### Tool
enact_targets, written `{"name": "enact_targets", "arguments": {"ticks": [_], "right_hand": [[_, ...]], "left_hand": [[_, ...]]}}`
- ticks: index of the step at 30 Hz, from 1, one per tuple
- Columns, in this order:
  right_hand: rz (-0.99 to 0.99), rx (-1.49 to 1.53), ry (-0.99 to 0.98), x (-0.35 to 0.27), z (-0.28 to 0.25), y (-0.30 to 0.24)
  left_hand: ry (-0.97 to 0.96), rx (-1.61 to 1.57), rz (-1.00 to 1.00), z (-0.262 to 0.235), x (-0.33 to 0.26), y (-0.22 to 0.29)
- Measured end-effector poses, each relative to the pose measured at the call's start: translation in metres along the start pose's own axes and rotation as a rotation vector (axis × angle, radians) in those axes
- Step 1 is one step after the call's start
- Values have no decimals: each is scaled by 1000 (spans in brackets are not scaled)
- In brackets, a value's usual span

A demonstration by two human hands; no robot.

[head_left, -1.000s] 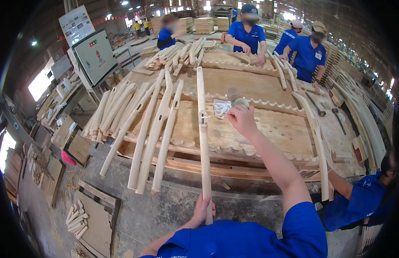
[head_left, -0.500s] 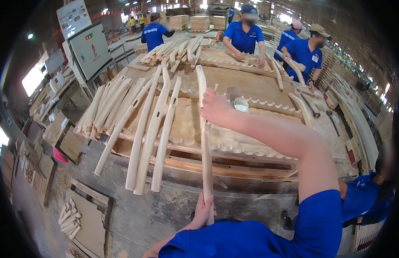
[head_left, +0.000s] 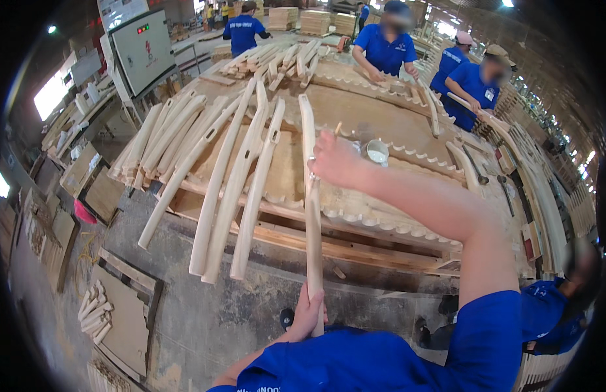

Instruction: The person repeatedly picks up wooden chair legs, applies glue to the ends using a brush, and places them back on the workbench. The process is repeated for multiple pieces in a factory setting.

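A long, slightly bent wooden post (head_left: 313,228) lies lengthwise before me, its far part over the table and its near end at my body. My left hand (head_left: 307,313) is wrapped round it near that end. Pinched in my right hand (head_left: 337,158) is a thin wooden stick (head_left: 338,127); its upper end pokes out above the fingers, and I cannot make out its working end. The fingertips are at the side of the post, by a small slot. Just right of that hand stands a cup (head_left: 377,153) with white stuff inside.
Several similar posts (head_left: 234,176) overhang the table's near edge at left. Scalloped wooden strips (head_left: 420,155) cross the tabletop. Hammers (head_left: 474,164) lie at right. Co-workers (head_left: 385,49) stand across the table; another person (head_left: 551,304) is close on my right. A control box (head_left: 143,52) stands far left.
My right hand has shifted slightly right along the post's side, and more of the stick shows. My left hand keeps its hold. The view has tilted slightly. A co-worker at right has lowered a wooden piece.
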State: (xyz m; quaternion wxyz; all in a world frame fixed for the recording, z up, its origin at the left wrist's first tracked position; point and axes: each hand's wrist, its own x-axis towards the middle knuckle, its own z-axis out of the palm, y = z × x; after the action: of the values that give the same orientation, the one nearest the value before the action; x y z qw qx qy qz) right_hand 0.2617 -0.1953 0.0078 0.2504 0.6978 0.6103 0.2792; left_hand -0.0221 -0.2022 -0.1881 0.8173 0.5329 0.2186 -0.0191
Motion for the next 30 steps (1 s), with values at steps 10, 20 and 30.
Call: {"name": "enact_targets", "arguments": {"ticks": [10,20,30], "right_hand": [[209,-28,306,-18,29,18],[890,767,331,-77,82,-19],[936,694,460,-54,95,-29]], "left_hand": [[-50,-106,-64,-3,-1,-3],[-132,-201,-77,-11,5,-8],[-112,-152,-73,-12,4,-10]]}}
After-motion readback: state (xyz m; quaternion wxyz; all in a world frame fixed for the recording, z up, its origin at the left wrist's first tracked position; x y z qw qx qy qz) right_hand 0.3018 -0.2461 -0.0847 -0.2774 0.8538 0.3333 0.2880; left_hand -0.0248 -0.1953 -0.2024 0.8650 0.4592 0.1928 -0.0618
